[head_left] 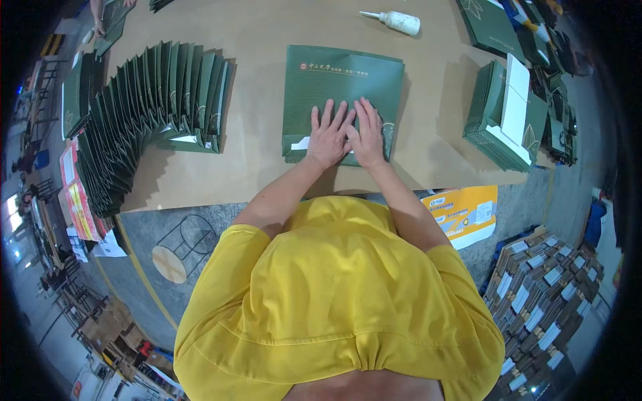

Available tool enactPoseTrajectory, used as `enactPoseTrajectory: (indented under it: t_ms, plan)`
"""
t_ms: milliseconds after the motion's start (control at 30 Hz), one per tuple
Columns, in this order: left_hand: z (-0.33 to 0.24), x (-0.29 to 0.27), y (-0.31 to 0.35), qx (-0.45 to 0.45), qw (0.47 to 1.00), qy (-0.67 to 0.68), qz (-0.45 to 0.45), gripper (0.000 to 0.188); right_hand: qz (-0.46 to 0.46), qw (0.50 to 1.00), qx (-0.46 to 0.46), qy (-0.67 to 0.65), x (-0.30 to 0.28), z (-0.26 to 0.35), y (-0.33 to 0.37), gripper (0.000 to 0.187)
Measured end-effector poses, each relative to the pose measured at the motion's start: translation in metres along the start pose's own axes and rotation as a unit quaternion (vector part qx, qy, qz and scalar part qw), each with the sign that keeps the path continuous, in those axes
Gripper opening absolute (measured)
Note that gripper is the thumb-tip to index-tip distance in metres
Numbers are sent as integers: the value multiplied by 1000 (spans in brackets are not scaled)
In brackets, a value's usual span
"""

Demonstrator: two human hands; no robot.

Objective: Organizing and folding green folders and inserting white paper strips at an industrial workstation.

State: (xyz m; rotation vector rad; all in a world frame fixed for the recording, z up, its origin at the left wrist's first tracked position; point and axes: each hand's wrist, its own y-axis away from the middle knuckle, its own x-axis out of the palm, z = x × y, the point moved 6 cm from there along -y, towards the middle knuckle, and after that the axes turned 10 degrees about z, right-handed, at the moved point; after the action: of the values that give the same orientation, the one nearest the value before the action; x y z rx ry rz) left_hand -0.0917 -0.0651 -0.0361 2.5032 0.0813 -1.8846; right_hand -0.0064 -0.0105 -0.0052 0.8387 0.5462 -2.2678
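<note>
1. Left hand [329, 137] flat, fingers spread wide, palm down on the lower part of a dark green flattened paper bag [342, 93]; holding nothing, only pressing.
2. Right hand [368, 137] likewise flat and open, fingers together, pressing the same bag just beside the left hand, thumbs touching or nearly so.
3. Green paper bag lying flat near the middle of the brown surface [267, 40], close to its near edge, folded bottom flap with a white strip showing under the hands.
4. Fanned row of green bags [144, 113] standing overlapped toward the left edge of the surface, curving down to the near-left corner.
5. Neat stack of flat green bags [491, 127] with white sheets [515, 100] on top, near the right edge.
6. White glue bottle [398, 21] lying on its side toward the far edge, well apart from the hands.
7. Orange-and-white carton [461, 214] on the floor below the near edge, right side; bundled cardboard stacks [542, 294] further right.
8. Another person's hand [99, 27] at the far-left corner, on more green bags.
</note>
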Motion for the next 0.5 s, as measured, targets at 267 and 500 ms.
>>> enactPoseTrajectory:
  t_ms: [267,500]
  plan:
    - [54,-33,21,5,996,-79,49,52,40,988,12,146,24,-13,1,63]
    - [73,-20,24,7,999,-28,38,52,80,984,34,153,30,-10,-2,66]
